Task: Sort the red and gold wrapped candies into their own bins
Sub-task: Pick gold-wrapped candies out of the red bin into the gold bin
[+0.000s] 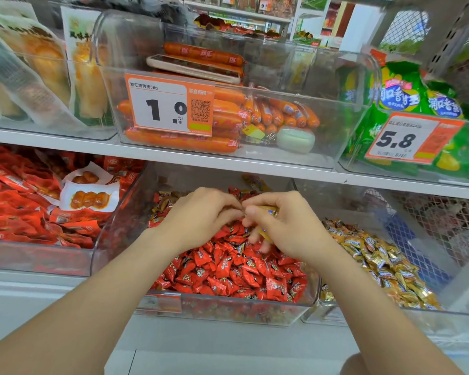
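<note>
Centrally, glossy red candies [228, 269] filling clear bin [228, 311], right hand [280, 226] above it clutching gold candies [268, 211], left hand [201, 212] alongside, grip unclear

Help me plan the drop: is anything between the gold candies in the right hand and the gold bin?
Only the clear side walls where the red bin meets the gold bin. The right hand holds the gold candies over the red candies; nothing else visible blocks the way.
</note>
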### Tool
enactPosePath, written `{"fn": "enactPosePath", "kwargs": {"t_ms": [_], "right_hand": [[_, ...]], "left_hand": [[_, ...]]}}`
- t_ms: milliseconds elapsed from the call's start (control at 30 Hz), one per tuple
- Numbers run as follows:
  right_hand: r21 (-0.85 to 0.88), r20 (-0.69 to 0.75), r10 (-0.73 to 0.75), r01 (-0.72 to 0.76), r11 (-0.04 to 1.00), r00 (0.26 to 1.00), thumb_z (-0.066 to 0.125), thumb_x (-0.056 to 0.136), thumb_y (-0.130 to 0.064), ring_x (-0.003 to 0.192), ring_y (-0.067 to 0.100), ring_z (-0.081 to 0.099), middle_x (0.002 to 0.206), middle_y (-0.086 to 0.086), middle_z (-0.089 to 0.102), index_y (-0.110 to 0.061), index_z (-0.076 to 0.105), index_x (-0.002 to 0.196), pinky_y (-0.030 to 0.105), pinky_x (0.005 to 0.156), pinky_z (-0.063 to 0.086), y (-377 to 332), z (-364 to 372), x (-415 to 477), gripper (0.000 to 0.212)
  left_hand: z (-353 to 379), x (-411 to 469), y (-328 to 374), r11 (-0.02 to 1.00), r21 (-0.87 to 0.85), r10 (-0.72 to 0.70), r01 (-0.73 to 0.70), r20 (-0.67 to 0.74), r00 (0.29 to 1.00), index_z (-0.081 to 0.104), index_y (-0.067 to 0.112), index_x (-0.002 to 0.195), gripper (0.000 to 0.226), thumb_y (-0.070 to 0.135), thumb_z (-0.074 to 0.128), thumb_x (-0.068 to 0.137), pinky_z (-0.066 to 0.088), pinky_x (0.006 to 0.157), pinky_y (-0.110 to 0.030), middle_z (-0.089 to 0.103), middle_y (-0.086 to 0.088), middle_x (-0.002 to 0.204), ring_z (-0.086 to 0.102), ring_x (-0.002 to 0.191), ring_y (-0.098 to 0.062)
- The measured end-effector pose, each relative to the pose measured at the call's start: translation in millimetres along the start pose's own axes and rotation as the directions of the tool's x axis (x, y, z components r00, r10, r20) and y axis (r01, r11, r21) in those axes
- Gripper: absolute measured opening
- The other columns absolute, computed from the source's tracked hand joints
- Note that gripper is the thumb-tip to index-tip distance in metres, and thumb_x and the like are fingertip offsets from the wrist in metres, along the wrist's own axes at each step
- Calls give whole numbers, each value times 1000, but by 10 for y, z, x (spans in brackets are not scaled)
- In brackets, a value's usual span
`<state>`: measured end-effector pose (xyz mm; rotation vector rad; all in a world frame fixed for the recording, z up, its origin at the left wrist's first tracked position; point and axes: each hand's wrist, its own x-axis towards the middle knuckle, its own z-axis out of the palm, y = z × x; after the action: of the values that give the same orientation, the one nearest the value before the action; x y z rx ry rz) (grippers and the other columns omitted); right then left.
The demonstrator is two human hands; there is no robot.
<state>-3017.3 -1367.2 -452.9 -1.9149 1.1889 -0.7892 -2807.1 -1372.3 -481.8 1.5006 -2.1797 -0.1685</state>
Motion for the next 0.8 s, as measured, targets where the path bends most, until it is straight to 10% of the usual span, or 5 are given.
{"fn": "enactPosePath", "kwargs": {"t_ms": [133,433,700,800], "right_hand": [[-514,41,-116,120,849,992,76,89,-53,68,2,61,67,-18,66,-36,80,90,25,73,49,144,4,43,18],[-678,142,189,-44,734,972,82,47,-84,123,26,54,122,1,63,-31,63,136,46,99,54,120,29,168,106],[-654,136,39,60,754,990,85,68,-46,71,12,56,68,-14,52,-31,71,84,32,71,53,74,118,214,27],[-652,141,-1,94,753,990,77,80,-45,68,15,54,62,-9,54,-28,70,75,36,74,56,77,101,177,20]], "left_hand": [[-8,23,63,985,129,-111,112,-17,994,76,41,98,22,57,62,95,51,64,-33,56,16,66,67,79,-16],[-38,-39,-85,991,-29,-122,134,264,957,72,18,121,24,19,56,104,38,58,-7,67,2,62,57,55,0],[-58,-120,-105,978,-23,-197,206,205,959,65,16,101,16,28,55,106,38,61,-11,58,10,75,52,69,-2],[-62,-146,-61,977,-37,-206,209,73,976,57,17,75,34,32,42,101,49,68,-36,59,2,71,57,71,-17]]}}
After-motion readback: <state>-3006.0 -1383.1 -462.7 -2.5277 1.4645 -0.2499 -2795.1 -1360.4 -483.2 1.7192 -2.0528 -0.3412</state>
